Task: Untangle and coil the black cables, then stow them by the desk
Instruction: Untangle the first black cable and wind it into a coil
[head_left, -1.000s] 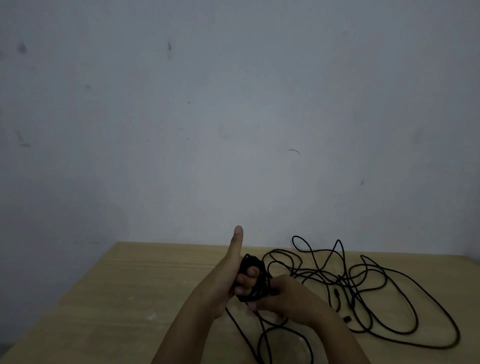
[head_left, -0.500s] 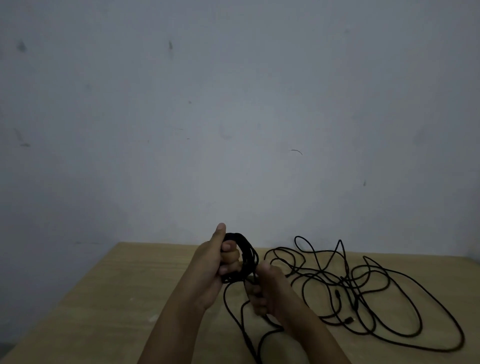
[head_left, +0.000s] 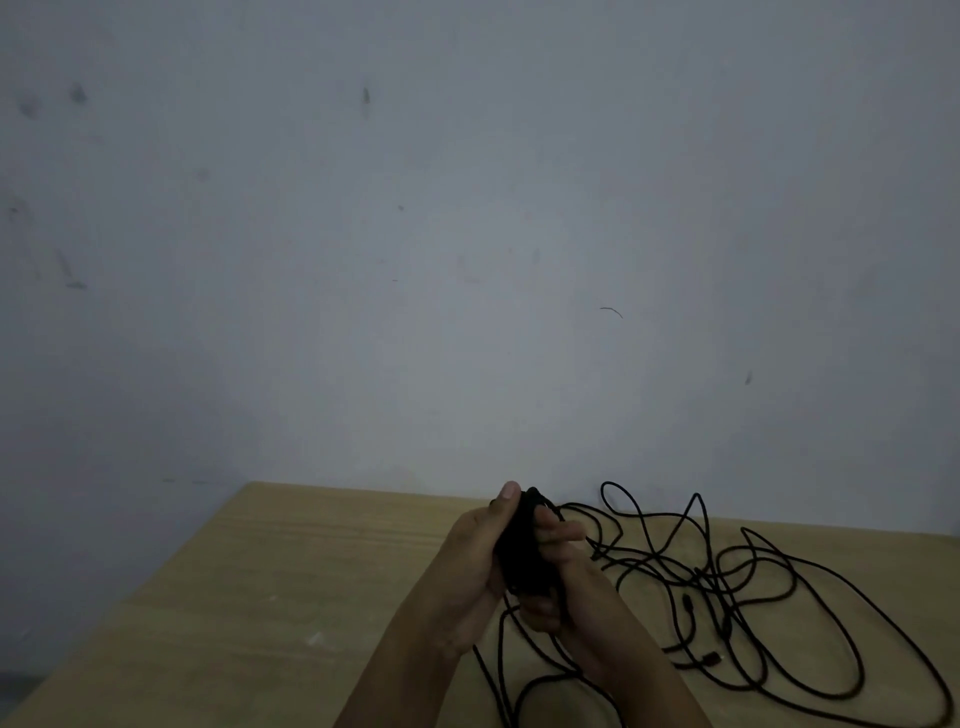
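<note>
A small coil of black cable (head_left: 524, 551) is gripped between both hands above the desk. My left hand (head_left: 470, 566) holds the coil from the left, with the thumb up along it. My right hand (head_left: 563, 577) wraps its fingers round the coil from the right. Loose cable hangs down from the coil toward me. A tangle of black cables (head_left: 737, 587) lies spread on the desk to the right, with several plugs among the loops.
The light wooden desk (head_left: 291, 587) stands against a plain grey wall (head_left: 467, 260). Its left edge runs diagonally toward the bottom left, with dark floor beyond it.
Both hands have shifted right and lower with the coil. My right hand has come up from below the coil and now wraps its side.
</note>
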